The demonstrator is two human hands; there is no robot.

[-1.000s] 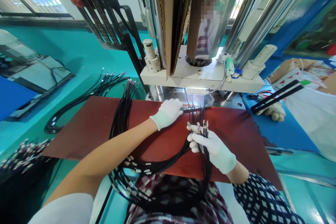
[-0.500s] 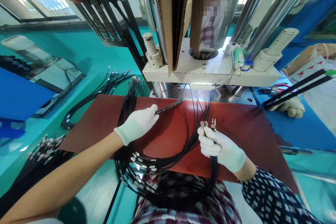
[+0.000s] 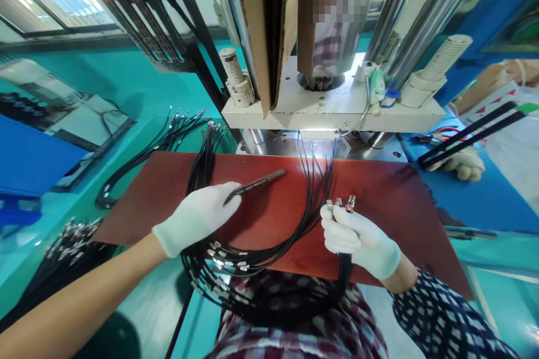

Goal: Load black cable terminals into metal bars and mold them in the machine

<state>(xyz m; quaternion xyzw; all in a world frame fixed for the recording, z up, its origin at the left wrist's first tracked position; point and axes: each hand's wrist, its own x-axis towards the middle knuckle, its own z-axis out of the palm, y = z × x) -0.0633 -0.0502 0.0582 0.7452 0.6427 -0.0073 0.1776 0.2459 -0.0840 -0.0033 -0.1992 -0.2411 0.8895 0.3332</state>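
Observation:
My left hand (image 3: 206, 210), in a white glove, is closed round a slim dark metal tool (image 3: 263, 180), tweezer-like in shape, pointing right above the red-brown board (image 3: 387, 196). My gloved right hand (image 3: 357, 238) grips a bundle of black cables (image 3: 344, 272); several metal connector ends (image 3: 351, 203) stick up above its fingers. From that hand the bundle loops down across my lap and up to the left. Between my hands, several thin black cables (image 3: 309, 207) run from under the press plate (image 3: 278, 120) and curve down to the left. Their far ends inside the press are hidden.
More black cables (image 3: 204, 154) lie over the board's left side, with other bundles (image 3: 147, 151) on the green surface beyond. A glove (image 3: 465, 164) and hand tools rest on the blue surface at right. Steel columns and cardboard (image 3: 256, 28) rise above the press.
My left hand has drawn back left and down with the tool, whose tip is now farther from the press. My right hand has shifted slightly right and down, still gripping the cables.

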